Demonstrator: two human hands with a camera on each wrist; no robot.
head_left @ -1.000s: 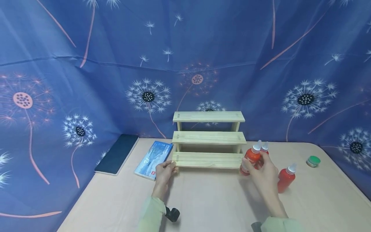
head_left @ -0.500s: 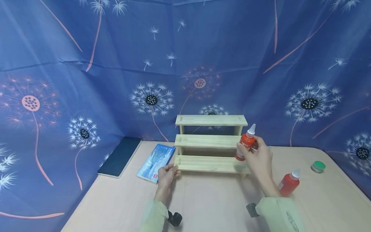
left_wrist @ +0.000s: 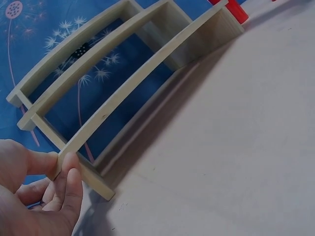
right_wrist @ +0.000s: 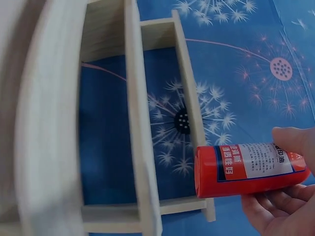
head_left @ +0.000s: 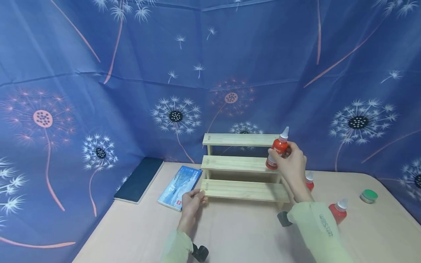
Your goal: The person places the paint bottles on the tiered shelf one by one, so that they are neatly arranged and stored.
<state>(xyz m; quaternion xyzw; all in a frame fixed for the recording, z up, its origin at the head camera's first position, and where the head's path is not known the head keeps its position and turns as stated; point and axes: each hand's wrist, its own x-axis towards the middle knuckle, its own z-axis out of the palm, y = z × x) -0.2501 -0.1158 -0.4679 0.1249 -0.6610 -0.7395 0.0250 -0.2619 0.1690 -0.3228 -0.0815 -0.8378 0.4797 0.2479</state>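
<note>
A three-tier wooden shelf rack (head_left: 243,190) stands near the back of the table. My left hand (head_left: 192,205) pinches the left end of its lowest board between thumb and fingers, as the left wrist view also shows. My right hand (head_left: 292,166) grips a red bottle (head_left: 279,149) with a white pointed cap, upright in front of the rack's upper right part. In the right wrist view the bottle's printed label (right_wrist: 261,161) and red base show, the base close to the top board.
Right of the rack stand a second red bottle (head_left: 309,181), partly hidden by my wrist, and a third (head_left: 338,211), partly behind my sleeve. A green-lidded jar (head_left: 369,196) is farther right. A blue book (head_left: 180,187) and a dark notebook (head_left: 139,180) lie left. Patterned cloth (head_left: 263,54) hangs behind.
My right hand has lifted the red bottle from beside the rack's lowest board up and slightly left, toward the top board. My left hand keeps its hold. The head view has shifted slightly.
</note>
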